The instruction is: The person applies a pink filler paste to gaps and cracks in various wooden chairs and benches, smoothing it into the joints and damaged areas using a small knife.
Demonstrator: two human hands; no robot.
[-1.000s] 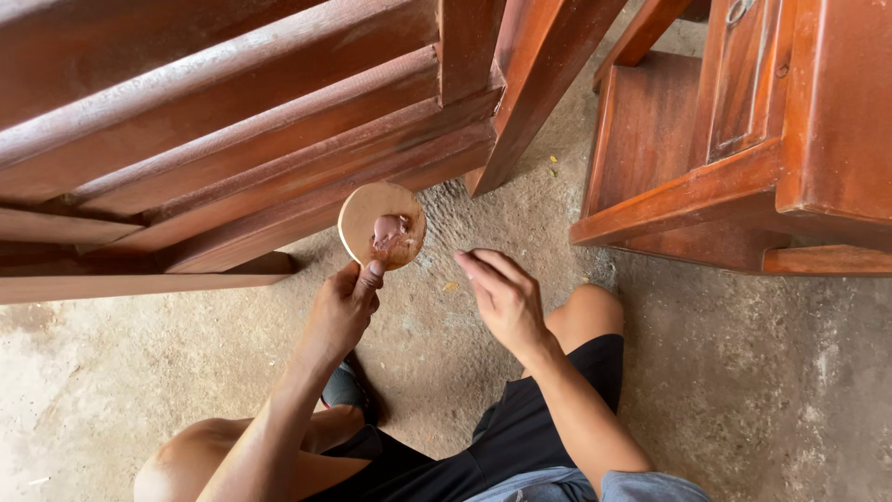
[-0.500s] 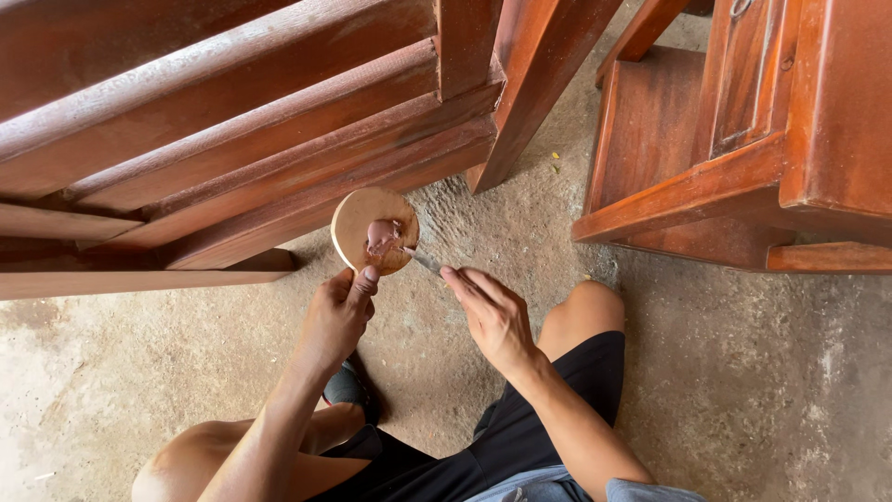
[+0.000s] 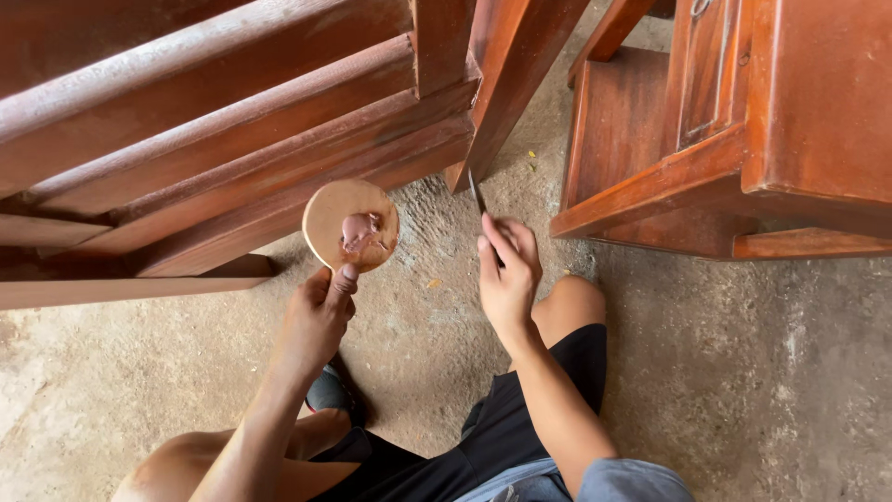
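My left hand [image 3: 321, 311] holds up a round tan disc [image 3: 350, 225] by its lower edge, thumb pressed on its face. A lump of pinkish-brown paste [image 3: 359, 231] sits on the disc. My right hand [image 3: 507, 270] grips a thin metal blade [image 3: 477, 192], a putty knife or scraper, whose tip points up toward the slanted reddish wooden leg [image 3: 520, 79]. The blade is apart from the disc, to its right. I am crouched, with both knees visible below.
Dark red-brown wooden furniture rails [image 3: 232, 139] fill the upper left. A reddish wooden cabinet [image 3: 743, 130] with a small door stands at the upper right. The floor is rough grey concrete [image 3: 743, 372]. A dark shoe [image 3: 330, 390] shows under my left arm.
My right hand has moved away from the disc, up and to the right, and turned the blade so it points upward. The left hand and disc stayed nearly still.
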